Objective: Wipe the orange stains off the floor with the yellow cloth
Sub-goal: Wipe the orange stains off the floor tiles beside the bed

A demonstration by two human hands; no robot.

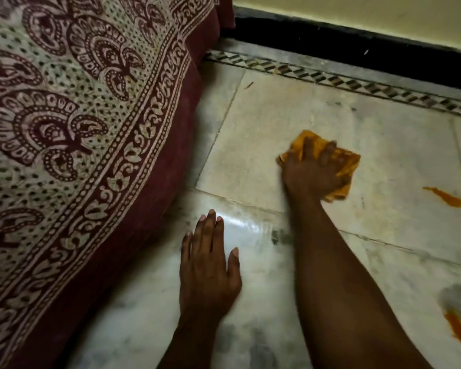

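The crumpled yellow cloth (345, 162) lies on the pale marble floor (399, 155), and my right hand (310, 173) grips it from above, fingers curled into the fabric. To the right of the cloth is an orange stain (446, 197), a short streak. A second orange stain (459, 328) sits at the lower right edge beside a grey smear. My left hand (206, 270) rests flat on the floor with straight fingers, below and left of the cloth.
A bed covered by a maroon and cream patterned sheet (77, 142) fills the left side and hangs down to the floor. A black skirting (357, 43) and cream wall run along the top, with a patterned tile border (357, 82) before them.
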